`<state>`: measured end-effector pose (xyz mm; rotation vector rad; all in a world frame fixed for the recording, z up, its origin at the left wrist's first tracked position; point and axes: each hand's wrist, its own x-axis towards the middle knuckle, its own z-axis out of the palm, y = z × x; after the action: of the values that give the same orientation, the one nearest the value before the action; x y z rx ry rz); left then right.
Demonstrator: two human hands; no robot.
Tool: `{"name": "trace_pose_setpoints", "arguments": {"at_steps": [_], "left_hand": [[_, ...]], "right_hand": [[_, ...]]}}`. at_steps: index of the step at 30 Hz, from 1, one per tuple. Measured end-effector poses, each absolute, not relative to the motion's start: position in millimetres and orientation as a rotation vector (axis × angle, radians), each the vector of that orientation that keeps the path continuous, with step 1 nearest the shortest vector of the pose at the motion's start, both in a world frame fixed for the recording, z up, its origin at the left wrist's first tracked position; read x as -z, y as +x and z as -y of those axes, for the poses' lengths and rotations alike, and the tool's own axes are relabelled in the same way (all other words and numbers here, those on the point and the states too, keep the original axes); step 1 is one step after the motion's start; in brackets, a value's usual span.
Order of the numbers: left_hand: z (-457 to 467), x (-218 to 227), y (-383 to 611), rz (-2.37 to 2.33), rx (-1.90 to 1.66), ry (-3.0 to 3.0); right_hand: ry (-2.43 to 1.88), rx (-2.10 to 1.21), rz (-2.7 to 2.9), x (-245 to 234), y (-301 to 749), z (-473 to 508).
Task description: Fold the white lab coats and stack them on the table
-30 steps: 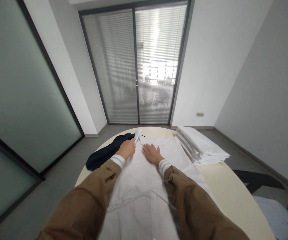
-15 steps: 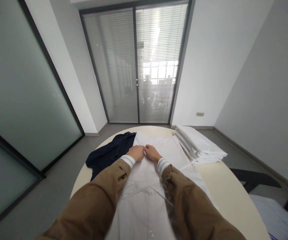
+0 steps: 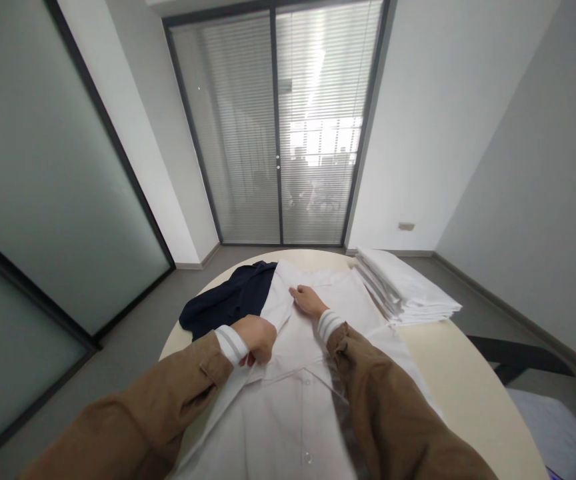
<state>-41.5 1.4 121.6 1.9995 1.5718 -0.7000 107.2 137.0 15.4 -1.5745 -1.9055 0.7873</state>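
Observation:
A white button-up shirt (image 3: 273,420) lies spread over the round table, its button strip running toward me. My left hand (image 3: 255,339) is closed on the shirt's left part, with the fingertips tucked under and partly hidden. Farther up, my right hand (image 3: 308,301) rests on the cloth, thumb and fingers together at a folded edge of the shirt. Between the hands a long slanting fold runs down the left side. Dark navy cloth (image 3: 231,300) lies against the shirt's upper left.
A stack of folded white cloth (image 3: 405,287) sits at the back right of the cream table (image 3: 468,363). Beyond the right edge are a dark flat support (image 3: 518,353) and pale cloth (image 3: 553,427) lower down. Glass doors with blinds (image 3: 313,133) stand behind.
My left hand has left the spot beside my right hand and moved down and left toward me, bringing shirt cloth along. My right hand stays nearly in place.

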Motion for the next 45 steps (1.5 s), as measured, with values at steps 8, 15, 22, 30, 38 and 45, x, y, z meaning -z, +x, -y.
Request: {"name": "trace_pose_setpoints", "arguments": {"at_steps": [8,15,22,30,38,45], "left_hand": [[3.7,-158.0,-29.4,-1.315,0.626,1.946],[3.7,-119.6,-17.9,-1.274,0.440,2.233],[5.9,-82.7,-23.3,-1.274,0.194,2.449],[19.4,-70.0,-32.7,-1.262,0.014,2.360],[36.9,-64.8,-49.8,-1.085,-0.222,2.312],[37.5,-54.7,-53.9,-0.945,-0.346,2.394]], "right_hand": [[-1.489,-0.785,1.790,-6.4,112.7,-144.5],[-1.467,-0.752,1.740,-3.3,121.0,-150.6],[-1.430,-0.789,1.819,-2.6,122.9,-147.2],[-1.429,-0.794,1.867,-7.4,131.2,-130.8],[-1.733,-0.641,2.134,-41.8,136.2,-94.4],[-1.701,-0.542,2.152,-21.7,130.5,-68.9]]}}
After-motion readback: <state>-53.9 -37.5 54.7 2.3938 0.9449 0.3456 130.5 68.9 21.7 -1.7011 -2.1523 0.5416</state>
